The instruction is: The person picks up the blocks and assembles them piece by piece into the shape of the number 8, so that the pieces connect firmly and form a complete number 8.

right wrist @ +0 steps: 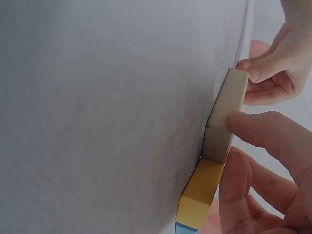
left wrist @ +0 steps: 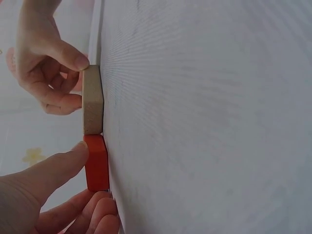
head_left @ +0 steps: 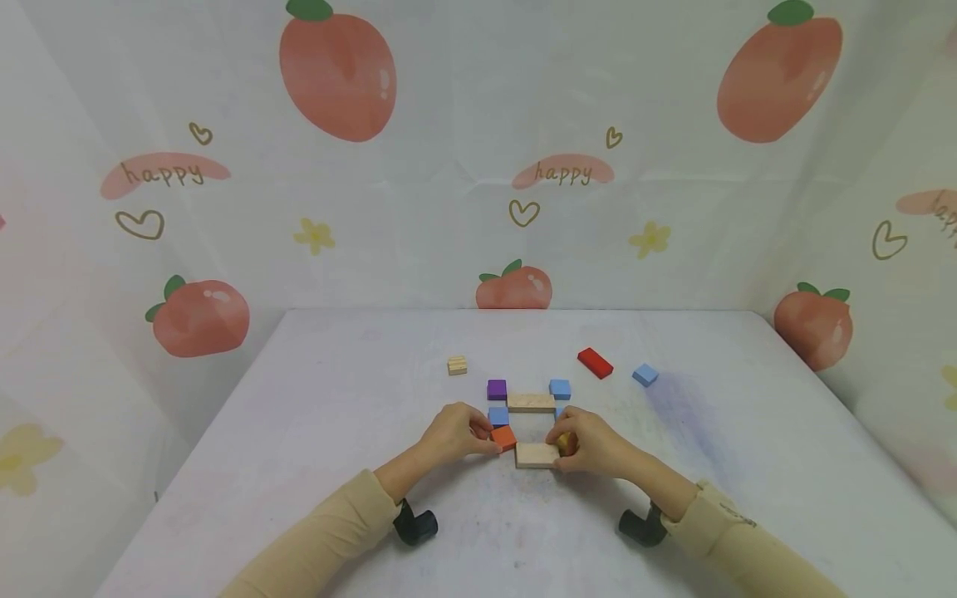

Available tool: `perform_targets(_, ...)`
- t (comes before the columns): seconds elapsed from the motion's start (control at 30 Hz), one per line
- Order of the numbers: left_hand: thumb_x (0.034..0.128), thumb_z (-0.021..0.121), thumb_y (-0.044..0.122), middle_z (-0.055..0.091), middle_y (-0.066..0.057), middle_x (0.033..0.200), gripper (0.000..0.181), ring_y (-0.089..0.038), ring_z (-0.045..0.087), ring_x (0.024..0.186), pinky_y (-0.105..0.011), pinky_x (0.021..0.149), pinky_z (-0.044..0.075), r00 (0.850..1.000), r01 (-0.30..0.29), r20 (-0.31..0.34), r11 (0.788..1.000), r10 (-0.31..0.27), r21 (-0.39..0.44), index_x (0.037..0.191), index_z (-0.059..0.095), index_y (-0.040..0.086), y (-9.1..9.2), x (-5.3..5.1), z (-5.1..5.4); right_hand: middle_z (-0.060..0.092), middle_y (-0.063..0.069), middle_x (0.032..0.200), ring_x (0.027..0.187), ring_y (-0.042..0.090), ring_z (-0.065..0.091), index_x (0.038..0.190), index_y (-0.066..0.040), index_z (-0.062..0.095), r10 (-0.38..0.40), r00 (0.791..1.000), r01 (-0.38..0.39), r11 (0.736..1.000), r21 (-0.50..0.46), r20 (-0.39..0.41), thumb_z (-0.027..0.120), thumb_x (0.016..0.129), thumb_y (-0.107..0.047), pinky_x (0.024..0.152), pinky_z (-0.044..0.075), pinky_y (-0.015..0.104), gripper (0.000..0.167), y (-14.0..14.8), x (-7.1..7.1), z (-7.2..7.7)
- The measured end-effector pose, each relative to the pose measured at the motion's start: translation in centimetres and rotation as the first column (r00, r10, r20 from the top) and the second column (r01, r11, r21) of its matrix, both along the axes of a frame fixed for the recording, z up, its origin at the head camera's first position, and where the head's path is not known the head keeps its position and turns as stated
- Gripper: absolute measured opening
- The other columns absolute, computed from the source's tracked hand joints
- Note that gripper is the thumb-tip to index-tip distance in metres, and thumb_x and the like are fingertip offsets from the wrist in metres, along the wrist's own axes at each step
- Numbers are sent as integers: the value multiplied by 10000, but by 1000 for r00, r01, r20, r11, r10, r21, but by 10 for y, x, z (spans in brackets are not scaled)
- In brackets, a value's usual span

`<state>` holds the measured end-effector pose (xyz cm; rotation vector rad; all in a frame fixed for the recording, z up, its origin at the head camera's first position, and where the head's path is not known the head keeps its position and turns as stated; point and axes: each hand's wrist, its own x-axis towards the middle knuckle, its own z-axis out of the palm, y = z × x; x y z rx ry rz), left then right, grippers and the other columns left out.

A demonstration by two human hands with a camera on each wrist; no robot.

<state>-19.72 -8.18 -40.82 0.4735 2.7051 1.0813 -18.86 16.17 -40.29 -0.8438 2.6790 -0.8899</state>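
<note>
We find the left hand closed to a pinch, thumb and fingers on the orange block, mid-surface and well apart from the left and right edges. The right hand is partly closed, gripping the right end of the near plank; that plank's left end touches the orange block. The yellow block abuts its right end. Toward the far edge we record the rear plank, a purple block by its left end. Nearer that edge lie a small wooden block and, farther right, a red block.
</note>
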Motion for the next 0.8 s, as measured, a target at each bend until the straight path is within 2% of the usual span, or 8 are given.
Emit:
perform_targets(0.2,705,809,199,697,-50,787,291,-80,571,688,-197,594,463,1000,0,-1,1000,0,-4,905,720,6,0,-1,-1,562,37,913,697,53,481,972,-41,696,-13,1000,13,1000,-2,21,769,746,-145,600,451,142,260,3,-1,2)
perform_targets(0.47,699,814,206,690,-45,780,292,-81,562,682,-196,585,458,1000,-1,-8,1000,1,-12,894,719,9,0,-1,-2,632,82,903,670,37,527,975,-22,670,-56,995,54,998,-23,-81,749,758,-138,601,473,167,259,24,-7,8)
perform_targets(0.8,699,814,203,685,-43,778,297,-81,556,682,-193,585,455,1000,-4,-7,1000,4,-13,898,717,5,0,-1,-2,634,59,897,705,86,552,972,-40,648,-105,994,105,994,11,36,755,758,-157,613,473,177,267,34,-11,1)
